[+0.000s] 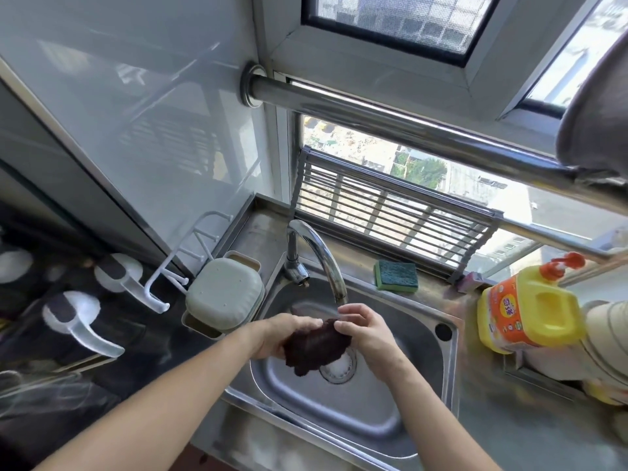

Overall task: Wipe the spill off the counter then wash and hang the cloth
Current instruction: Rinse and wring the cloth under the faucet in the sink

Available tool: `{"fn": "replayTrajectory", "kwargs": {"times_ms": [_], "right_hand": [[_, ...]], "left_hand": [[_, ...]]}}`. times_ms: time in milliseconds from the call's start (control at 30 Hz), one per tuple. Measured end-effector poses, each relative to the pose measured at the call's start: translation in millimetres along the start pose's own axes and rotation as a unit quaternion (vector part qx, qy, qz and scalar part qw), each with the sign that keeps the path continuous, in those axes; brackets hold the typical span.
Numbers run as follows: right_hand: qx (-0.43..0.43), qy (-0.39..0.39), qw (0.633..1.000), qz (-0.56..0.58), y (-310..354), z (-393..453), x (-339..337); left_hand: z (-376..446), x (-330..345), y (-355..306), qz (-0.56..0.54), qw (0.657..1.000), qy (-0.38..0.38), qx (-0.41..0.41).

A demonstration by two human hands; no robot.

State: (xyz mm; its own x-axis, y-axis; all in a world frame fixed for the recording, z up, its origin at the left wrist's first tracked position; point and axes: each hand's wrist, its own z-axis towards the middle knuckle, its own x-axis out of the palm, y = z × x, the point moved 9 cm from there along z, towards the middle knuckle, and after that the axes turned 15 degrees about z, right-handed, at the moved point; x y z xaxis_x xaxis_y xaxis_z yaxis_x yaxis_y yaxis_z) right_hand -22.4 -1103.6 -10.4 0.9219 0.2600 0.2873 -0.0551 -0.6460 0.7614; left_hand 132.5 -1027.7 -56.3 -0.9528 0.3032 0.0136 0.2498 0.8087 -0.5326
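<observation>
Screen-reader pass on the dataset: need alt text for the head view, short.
Both hands, left hand and right hand, grip a bunched dark cloth over a steel sink, just below the faucet spout. A sponge and a yellow detergent bottle sit on the sink's ledge.

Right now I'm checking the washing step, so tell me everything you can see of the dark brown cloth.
The dark brown cloth looks like nubby, wet fabric, bunched into a crumpled wad. The left hand and right hand grip it from either side, above the steel sink basin, just below the curved chrome faucet spout. Its lower end hangs near the drain.
</observation>
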Motion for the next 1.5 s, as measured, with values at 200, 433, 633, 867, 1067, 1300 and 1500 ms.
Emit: {"fn": "replayTrajectory", "kwargs": {"times_ms": [200,433,633,867,1067,1300,1500], "right_hand": [[-0.132,-0.227,0.932,-0.251,39,-16,-34],[-0.126,-0.067,0.979,-0.146,38,-12,1],[-0.044,-0.113,0.988,-0.093,21,-8,-5],[0.005,-0.086,0.984,0.158,24,-23,13],[-0.100,-0.102,0.972,0.185,37,-31,5],[-0.221,-0.191,0.941,-0.172,56,-44,-6],[-0.156,-0.095,0.951,-0.249,38,-28,6]], "left_hand": [[0,-43,-11,-0.014,0.965,-0.256,0.049],[-14,-39,-7,0.108,0.938,-0.323,-0.067],[-33,-22,-51,0.237,0.906,-0.343,0.078],[-33,34,-62,0.185,0.925,-0.222,0.246],[-52,4,-62,0.221,0.854,-0.425,0.202],[-67,-19,-62,0.260,0.833,-0.449,0.191],[-61,-30,-63,0.309,0.804,-0.452,0.233]]}}
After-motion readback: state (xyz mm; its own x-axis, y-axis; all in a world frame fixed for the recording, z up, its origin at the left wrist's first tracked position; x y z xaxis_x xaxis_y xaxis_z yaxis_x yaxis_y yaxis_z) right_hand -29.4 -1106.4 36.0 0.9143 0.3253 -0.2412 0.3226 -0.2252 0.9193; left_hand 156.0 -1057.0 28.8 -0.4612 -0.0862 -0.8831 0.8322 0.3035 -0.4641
